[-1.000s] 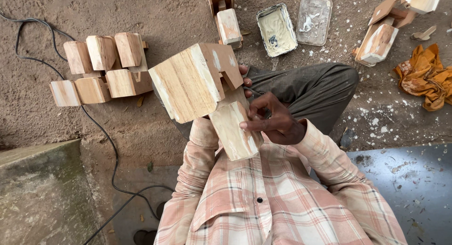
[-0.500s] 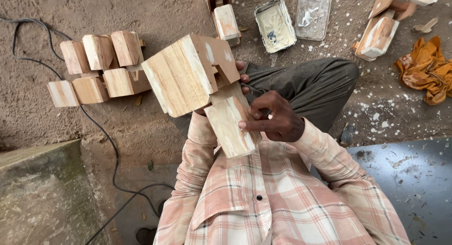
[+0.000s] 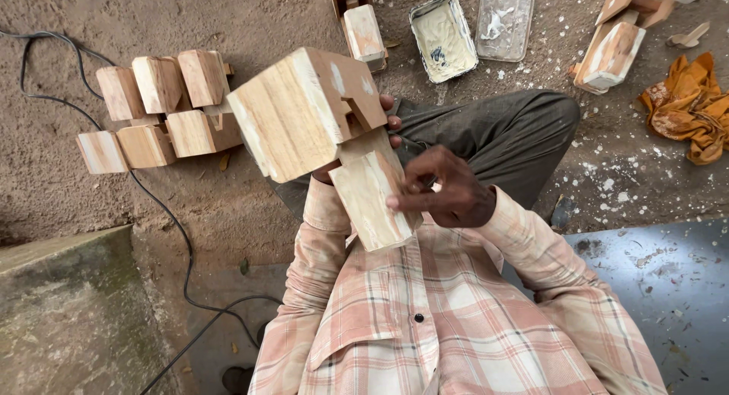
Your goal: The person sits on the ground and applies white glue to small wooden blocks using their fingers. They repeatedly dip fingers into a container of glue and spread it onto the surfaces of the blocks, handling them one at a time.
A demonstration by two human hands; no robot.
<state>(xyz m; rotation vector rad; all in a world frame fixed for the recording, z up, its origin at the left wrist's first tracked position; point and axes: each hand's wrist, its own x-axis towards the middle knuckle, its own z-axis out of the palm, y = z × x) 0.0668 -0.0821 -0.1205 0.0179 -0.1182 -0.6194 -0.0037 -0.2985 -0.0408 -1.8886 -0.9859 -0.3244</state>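
Note:
I hold a pale wooden piece (image 3: pixel 319 114) up in front of my chest: a thick slanted block with a narrower leg (image 3: pixel 370 198) jutting down from a notch. My left hand (image 3: pixel 383 122) is mostly hidden behind the block, only its fingertips showing at the right edge, gripping it. My right hand (image 3: pixel 444 191) presses its fingertips against the side of the leg, which looks smeared with whitish filler. My checked shirt sleeves reach up to both hands.
Several similar wooden pieces (image 3: pixel 156 110) lie grouped on the dirt floor at left, more at top centre (image 3: pixel 363 31) and top right (image 3: pixel 611 53). Two foil trays (image 3: pixel 444 37) of pale paste sit ahead. An orange rag (image 3: pixel 687 107) lies right. A black cable (image 3: pixel 175 228) runs along the left.
The wooden piece has risen slightly and tilted. My right hand slid along the leg, fingertips now spread on its side.

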